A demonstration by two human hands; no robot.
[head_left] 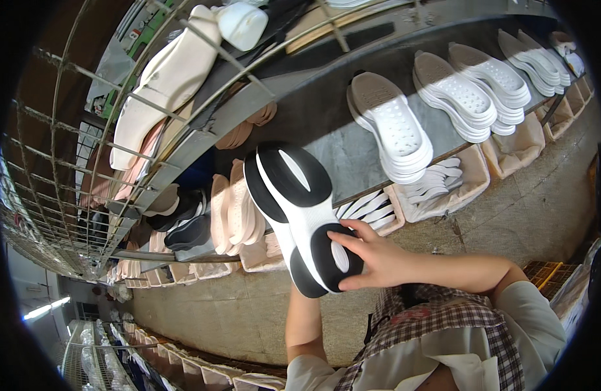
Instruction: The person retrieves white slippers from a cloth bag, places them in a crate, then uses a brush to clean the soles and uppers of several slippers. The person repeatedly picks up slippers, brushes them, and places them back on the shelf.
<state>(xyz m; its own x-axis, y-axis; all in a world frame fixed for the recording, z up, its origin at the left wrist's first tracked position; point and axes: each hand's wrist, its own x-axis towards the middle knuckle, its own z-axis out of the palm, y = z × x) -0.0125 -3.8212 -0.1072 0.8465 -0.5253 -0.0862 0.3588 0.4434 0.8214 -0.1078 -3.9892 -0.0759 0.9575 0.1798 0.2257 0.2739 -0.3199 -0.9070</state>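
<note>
Two black-and-white shoe soles, one overlapping the other, are held up before me at a tilt, with their black tread pads facing me. My right hand grips the front sole at its lower end, fingers on the black pad and thumb at the edge. From below, my left forearm reaches up behind the soles; they hide my left hand and its fingers. Beyond them, a stack of white soles lies on the grey bench.
More white sole stacks line the bench to the right. Lined bins with white pieces stand along its near edge. Pinkish soles and dark soles sit to the left. A wire mesh rack rises at far left.
</note>
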